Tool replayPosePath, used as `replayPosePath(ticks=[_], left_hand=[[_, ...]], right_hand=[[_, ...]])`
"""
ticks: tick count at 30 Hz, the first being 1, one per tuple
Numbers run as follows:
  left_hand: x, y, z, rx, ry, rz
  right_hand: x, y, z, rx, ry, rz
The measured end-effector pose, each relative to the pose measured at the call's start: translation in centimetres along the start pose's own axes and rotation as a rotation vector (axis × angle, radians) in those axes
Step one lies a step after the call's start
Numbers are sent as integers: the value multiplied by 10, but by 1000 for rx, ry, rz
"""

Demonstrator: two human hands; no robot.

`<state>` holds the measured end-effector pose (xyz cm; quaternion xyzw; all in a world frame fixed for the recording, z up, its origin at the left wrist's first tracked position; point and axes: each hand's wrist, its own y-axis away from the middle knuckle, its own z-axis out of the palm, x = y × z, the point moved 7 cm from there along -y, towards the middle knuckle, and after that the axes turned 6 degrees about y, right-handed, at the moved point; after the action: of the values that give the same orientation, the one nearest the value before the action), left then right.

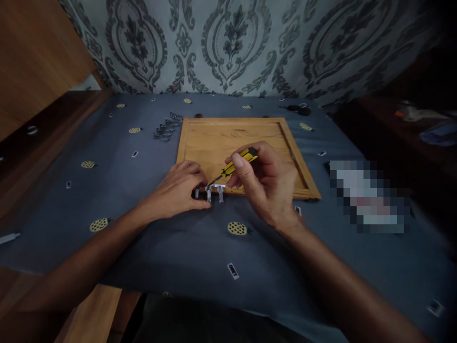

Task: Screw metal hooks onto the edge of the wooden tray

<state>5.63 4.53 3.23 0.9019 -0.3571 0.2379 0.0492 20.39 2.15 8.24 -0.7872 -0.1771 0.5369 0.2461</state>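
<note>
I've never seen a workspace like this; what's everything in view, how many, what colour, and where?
Wooden panel: 1, honey-brown, centre
Screwdriver: 1, yellow and black, in right hand
Near-edge hooks: about 3, silvery, at the panel
Loose hooks: several, dark, left of panel
Scissors, apparently: 1, dark, far right corner
Pen-like thing: 1, white, left edge
Pixelated object: 1, unclear colour, right
Tablecloth: 1, dark blue with yellow pineapples, beneath
Patterned backdrop: 1, grey, behind
Wooden furniture: brown, left
Hands: 2, bare; left at near-edge hooks
</note>
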Motion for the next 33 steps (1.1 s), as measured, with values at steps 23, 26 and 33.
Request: replayPosePath(ticks=[23, 26, 33], left_hand=[[0, 0, 0, -19, -3, -11], [-1, 0, 0, -15, 4, -12], [1, 0, 0, 2, 25, -1]], right_hand=[[-2, -9, 15, -283, -200, 34], [-1, -9, 16, -253, -193, 14], [-5, -7, 12, -126, 21, -38]])
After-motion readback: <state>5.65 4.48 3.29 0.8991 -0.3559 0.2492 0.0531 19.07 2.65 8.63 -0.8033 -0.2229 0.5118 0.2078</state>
